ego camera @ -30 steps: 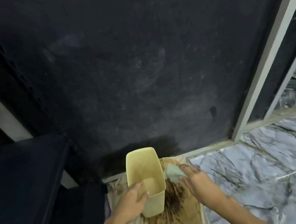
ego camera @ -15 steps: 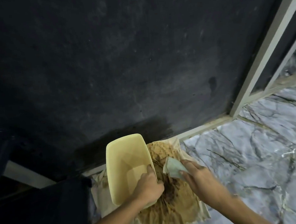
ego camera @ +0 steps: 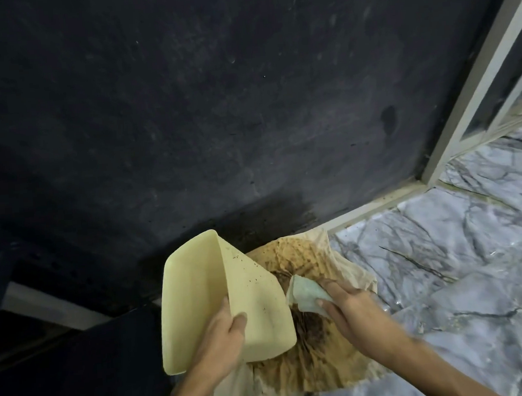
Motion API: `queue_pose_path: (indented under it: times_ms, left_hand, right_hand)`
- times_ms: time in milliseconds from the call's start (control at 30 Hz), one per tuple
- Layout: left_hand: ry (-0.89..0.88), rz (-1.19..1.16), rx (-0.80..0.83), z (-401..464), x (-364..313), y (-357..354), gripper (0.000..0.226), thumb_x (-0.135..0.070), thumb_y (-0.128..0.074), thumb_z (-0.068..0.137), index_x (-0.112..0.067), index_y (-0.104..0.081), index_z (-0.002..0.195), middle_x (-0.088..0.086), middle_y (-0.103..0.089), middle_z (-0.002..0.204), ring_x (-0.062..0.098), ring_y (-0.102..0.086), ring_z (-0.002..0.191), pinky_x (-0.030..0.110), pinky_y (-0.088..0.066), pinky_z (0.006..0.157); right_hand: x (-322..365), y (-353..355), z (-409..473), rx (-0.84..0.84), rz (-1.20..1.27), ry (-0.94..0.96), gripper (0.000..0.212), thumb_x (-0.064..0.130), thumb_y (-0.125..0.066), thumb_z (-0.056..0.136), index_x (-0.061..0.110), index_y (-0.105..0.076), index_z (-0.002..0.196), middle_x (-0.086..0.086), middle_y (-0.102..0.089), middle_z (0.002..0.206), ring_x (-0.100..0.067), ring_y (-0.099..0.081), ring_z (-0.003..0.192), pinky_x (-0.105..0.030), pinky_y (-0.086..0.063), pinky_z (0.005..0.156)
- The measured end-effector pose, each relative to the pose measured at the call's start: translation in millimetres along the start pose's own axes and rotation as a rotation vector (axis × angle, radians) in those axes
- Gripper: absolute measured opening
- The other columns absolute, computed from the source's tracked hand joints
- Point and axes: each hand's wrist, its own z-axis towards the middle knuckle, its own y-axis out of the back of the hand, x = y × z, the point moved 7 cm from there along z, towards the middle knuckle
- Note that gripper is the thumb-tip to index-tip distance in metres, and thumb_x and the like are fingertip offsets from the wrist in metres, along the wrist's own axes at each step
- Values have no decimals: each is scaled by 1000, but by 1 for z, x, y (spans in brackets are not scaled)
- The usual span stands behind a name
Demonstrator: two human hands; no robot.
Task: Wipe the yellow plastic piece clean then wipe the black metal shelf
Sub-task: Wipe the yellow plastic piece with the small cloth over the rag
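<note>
The yellow plastic piece [ego camera: 198, 295], a box-like tub, is held tilted on its side with dark specks on its outer right wall. My left hand [ego camera: 220, 343] grips its near rim, thumb on the outer wall. My right hand [ego camera: 351, 309] holds a folded pale green cloth [ego camera: 306, 295] just right of the tub, close to its wall. Whether the cloth touches the tub I cannot tell. The black metal shelf [ego camera: 64, 366] shows as a dark frame at the lower left.
Under the tub lies crumpled paper [ego camera: 327, 363] stained brown with dark dirt. A dusty black wall [ego camera: 216, 108] fills the background, with a wet patch at its base. Grey marble floor [ego camera: 458, 261] spreads to the right, bordered by a pale metal door frame [ego camera: 473, 77].
My left hand has turned the tub from open-side-up onto its side, so its speckled outer wall faces the cloth. My right hand with the cloth has stayed close beside it.
</note>
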Motion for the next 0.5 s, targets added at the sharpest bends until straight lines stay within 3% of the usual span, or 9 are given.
queue_pose_path:
  times_ms: [133,233,300,367,433,500]
  left_hand:
    - [-17,-224,-55,-17,29,21,36,-17,-51,110,-38,-55,139,-11,-68,136,10,-62,128,30,-47,108]
    - [-16,-347,-52,-24,38,14,34,-14,-53,109,-45,-57,121,-19,-69,128,-5,-60,117,13,-44,89]
    - [-9,-398,-39,-24,43,4,35,-14,-54,109,-48,-60,114,-24,-69,124,-8,-59,116,11,-43,86]
    - [14,-425,-44,-22,51,-2,35,-14,-55,109,-48,-61,115,-25,-69,125,-8,-59,119,14,-44,91]
    - [41,-447,-56,-19,61,-5,34,-18,-57,108,-45,-61,130,-20,-70,133,2,-61,129,27,-47,108]
    - [55,-468,-72,-15,72,-4,38,-25,-59,108,-40,-60,143,-17,-70,140,10,-60,137,42,-42,122]
  right_hand:
    - [7,-6,-1,-7,25,32,51,44,-34,100,17,-50,140,-5,-62,129,-26,-64,106,-40,-53,83]
    - [9,-9,-7,-24,69,33,54,50,-31,99,17,-52,136,-1,-64,123,-23,-66,100,-40,-54,80]
    - [7,-8,-10,-53,102,30,50,47,-35,100,15,-55,134,1,-65,117,-19,-66,95,-35,-54,76]
    - [2,-7,-15,-80,151,5,47,49,-35,100,18,-57,128,7,-68,102,-7,-63,81,-23,-46,65]
    - [-5,-3,-22,-130,193,-38,35,47,-36,102,24,-59,117,11,-63,77,-6,-59,67,-16,-36,54]
    - [-17,1,-31,-196,283,-112,33,49,-38,100,25,-60,103,4,-60,62,-11,-60,59,-23,-38,47]
